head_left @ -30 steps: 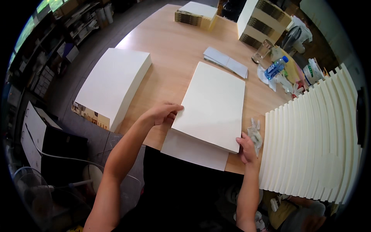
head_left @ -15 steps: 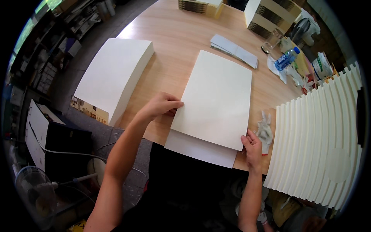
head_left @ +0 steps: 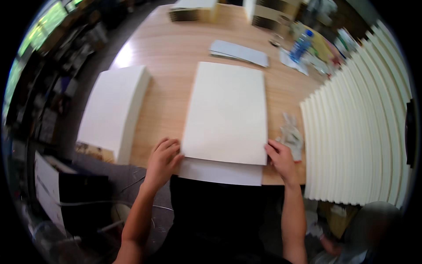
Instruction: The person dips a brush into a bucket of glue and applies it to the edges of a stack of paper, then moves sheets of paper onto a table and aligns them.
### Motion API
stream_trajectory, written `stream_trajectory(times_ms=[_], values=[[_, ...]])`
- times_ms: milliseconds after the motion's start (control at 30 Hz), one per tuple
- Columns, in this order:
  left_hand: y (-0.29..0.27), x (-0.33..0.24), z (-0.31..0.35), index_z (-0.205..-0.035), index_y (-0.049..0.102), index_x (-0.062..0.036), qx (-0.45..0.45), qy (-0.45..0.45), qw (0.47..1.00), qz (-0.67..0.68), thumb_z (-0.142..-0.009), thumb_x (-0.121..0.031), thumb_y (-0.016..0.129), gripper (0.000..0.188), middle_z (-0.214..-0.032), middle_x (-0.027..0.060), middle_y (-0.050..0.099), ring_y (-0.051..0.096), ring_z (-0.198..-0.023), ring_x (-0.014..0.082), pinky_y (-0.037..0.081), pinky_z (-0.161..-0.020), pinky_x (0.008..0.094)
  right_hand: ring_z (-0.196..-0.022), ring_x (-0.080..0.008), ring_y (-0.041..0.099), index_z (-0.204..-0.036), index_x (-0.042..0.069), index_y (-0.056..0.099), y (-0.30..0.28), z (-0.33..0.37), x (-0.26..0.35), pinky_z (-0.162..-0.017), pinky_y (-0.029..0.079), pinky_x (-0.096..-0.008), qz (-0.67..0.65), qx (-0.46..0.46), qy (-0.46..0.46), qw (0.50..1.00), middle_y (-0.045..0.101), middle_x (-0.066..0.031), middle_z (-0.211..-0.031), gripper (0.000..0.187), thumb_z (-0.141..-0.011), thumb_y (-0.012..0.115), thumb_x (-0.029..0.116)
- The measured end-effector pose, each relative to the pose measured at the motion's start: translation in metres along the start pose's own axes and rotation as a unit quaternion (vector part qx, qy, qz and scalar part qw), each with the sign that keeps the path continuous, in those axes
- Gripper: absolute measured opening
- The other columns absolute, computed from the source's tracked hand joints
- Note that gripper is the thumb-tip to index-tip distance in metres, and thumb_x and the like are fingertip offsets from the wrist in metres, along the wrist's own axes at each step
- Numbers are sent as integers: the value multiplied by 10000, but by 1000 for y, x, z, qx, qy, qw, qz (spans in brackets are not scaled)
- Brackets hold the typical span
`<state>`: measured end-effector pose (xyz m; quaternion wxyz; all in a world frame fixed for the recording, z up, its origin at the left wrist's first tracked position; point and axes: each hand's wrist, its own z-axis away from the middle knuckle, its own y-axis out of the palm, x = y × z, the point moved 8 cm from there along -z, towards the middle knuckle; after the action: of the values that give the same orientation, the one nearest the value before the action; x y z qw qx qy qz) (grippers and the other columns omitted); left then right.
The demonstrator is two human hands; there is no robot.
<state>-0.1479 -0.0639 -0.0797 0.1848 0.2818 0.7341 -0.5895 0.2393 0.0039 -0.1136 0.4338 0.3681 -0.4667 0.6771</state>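
Note:
A cream-coloured block of paper (head_left: 226,112) lies flat in front of me, partly covering a white sheet (head_left: 220,172) whose near strip sticks out below it. My left hand (head_left: 165,160) is at the block's near left corner, fingers bent and a little apart, the fingertips touching or almost touching the edge. At the near right corner, my right hand (head_left: 281,159) has thumb and fingers closed on the block's right edge. A crumpled whitish glove (head_left: 292,137) rests just beyond the right hand.
On the left stands a thick white paper stack (head_left: 112,108). Cream bundles in stepped layers (head_left: 351,123) rise on the right. Farther off are folded white strips (head_left: 239,53), a blue bottle (head_left: 301,46), a drinking glass (head_left: 280,33) and more stacks (head_left: 191,13).
My view has shifted and turned, and is slightly blurred. My left hand has slid nearer along the block's left edge to its near corner. The right hand stays at the near right corner.

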Motion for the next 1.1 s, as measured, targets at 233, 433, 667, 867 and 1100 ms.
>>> stream_trajectory(times_ms=[233,433,667,867,1100], values=[[25,-9,25,-1384,639,-11,-7,-74,997,34,-833,0,795,573,-1543,98,568,346,-1535,395,337,-1237,476,-812,-320,661,-1148,-14,735,-9,8,19,-736,515,-390,141,-78,-181,970,686,-154,-900,339,-1000,710,291],[26,-10,25,-1425,620,-21,11,-70,997,27,-847,36,757,596,-1561,82,555,309,-1558,386,299,-1258,490,-762,-316,639,-1113,-17,731,-5,14,19,-677,501,-391,176,-104,-200,958,662,-133,-871,322,-988,730,281],[27,-4,26,-1448,614,-53,30,-43,998,-18,-863,15,727,600,-1579,67,541,281,-1578,364,161,-1304,513,-776,-317,651,-1093,-16,727,-5,16,20,-686,517,-397,156,-119,-215,957,671,-124,-884,291,-971,749,248],[27,-8,23,-1428,625,-44,20,-34,999,-28,-871,-52,747,570,-1555,74,566,316,-1560,382,166,-1292,527,-807,-346,666,-1097,0,730,-5,18,19,-693,531,-420,195,-133,-242,941,687,-126,-927,285,-979,734,260],[26,-10,27,-1406,633,-29,17,-29,999,-38,-872,-77,758,550,-1542,80,577,338,-1547,392,187,-1281,533,-836,-361,675,-1093,9,729,-2,22,22,-703,541,-448,222,-135,-248,933,682,-123,-943,268,-989,715,255]])
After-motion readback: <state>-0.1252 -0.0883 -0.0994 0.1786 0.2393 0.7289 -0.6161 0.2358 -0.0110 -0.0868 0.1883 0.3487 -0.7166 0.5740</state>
